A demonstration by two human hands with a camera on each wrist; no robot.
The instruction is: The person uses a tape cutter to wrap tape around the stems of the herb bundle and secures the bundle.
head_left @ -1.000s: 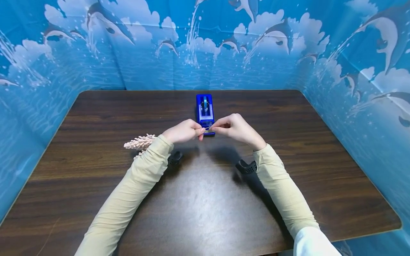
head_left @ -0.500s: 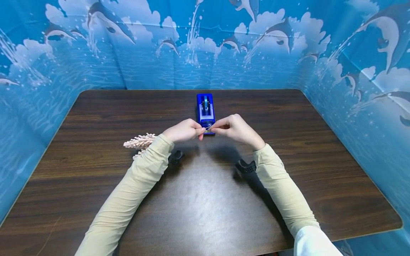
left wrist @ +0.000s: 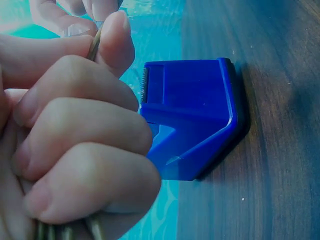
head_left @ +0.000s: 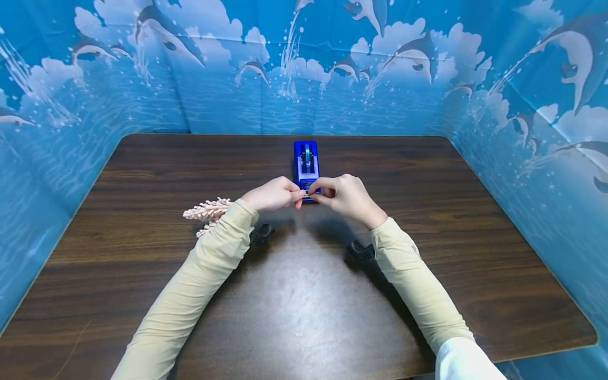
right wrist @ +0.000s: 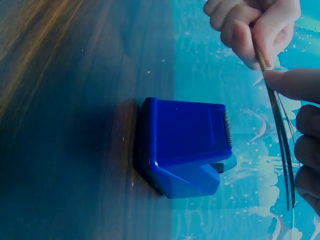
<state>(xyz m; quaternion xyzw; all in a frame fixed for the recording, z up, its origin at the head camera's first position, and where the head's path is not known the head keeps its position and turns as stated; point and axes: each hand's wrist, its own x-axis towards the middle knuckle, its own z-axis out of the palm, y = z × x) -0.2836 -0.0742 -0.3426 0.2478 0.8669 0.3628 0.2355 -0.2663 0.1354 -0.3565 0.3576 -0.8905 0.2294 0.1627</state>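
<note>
My left hand [head_left: 275, 194] grips a bundle of thin dark stems [right wrist: 280, 135], pinched between thumb and forefinger with the other fingers curled. Pale pink beaded sprigs [head_left: 207, 211] stick out on the left behind the left forearm. My right hand [head_left: 344, 196] meets the left one, its thumb and fingertips right at the stems. A small strip of clear tape [left wrist: 77, 31] shows between its fingers in the left wrist view. Just beyond both hands stands a blue tape dispenser [head_left: 306, 164] with a roll in it and a toothed cutting edge; the hands overlap its front end.
The dark wooden table [head_left: 294, 295] extends around the hands. Blue dolphin-print cloth [head_left: 294, 68] hangs behind the table and along its sides. Black wrist-worn devices [head_left: 363, 250] hang below the forearms, close over the table.
My right hand has shifted slightly left, closer to the left hand, and its fingers have bent more over the stems. The left hand stays put. The head view has tilted slightly.
</note>
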